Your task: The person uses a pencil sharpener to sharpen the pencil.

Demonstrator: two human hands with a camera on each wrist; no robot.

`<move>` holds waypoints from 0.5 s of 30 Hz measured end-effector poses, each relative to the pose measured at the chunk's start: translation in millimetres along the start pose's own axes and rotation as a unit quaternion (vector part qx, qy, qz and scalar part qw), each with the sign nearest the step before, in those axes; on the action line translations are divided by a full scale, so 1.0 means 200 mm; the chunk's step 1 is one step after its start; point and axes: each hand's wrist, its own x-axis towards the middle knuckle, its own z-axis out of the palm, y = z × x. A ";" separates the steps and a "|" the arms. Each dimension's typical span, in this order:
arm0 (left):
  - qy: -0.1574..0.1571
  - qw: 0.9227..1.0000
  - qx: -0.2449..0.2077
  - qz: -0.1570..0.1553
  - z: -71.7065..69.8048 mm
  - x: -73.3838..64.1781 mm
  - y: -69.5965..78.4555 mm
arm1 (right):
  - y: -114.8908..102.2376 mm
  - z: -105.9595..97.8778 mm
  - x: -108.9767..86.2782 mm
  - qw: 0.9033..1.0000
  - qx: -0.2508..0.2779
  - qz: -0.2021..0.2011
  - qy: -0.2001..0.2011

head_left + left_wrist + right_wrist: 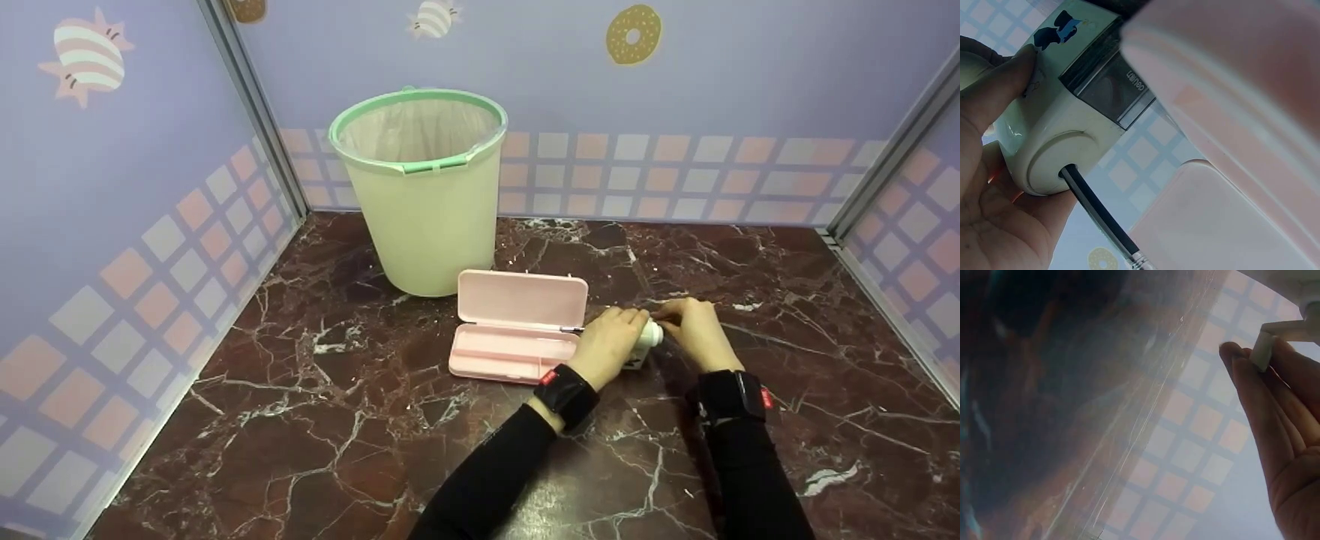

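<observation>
A white pencil sharpener (pixel 1044 129) with a hand crank and a dark see-through shavings drawer is gripped by my left hand (pixel 611 345). A dark pencil (pixel 1098 211) with a silvery end sticks out of its round front hole. In the head view the sharpener (pixel 639 349) stands on the table, partly behind the left hand. On its right side my right hand (pixel 697 330) pinches the knob of the crank (pixel 1283 329) between thumb and fingers. An opened pink pencil case (pixel 495 365) lies just left of the left hand, its lid raised at the back.
Behind the pencil case stands a pale green bin (pixel 435 225) with a green rim and a plastic liner. Patterned panels (pixel 712 97) enclose the dark marbled table (pixel 337 435) at the back and both sides.
</observation>
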 end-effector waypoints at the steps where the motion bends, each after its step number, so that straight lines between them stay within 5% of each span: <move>1: 0.000 1.000 0.000 0.000 0.00 0.00 0.00 | 0.00 0.00 0.00 1.000 -0.001 0.000 -0.009; 9: 0.001 1.000 0.004 0.008 0.00 0.00 0.00 | 0.01 -0.01 -0.02 0.993 0.009 0.011 -0.118; 15: -0.009 1.000 0.004 0.001 0.00 0.00 0.00 | 0.00 -0.08 -0.04 0.974 0.058 0.027 -0.218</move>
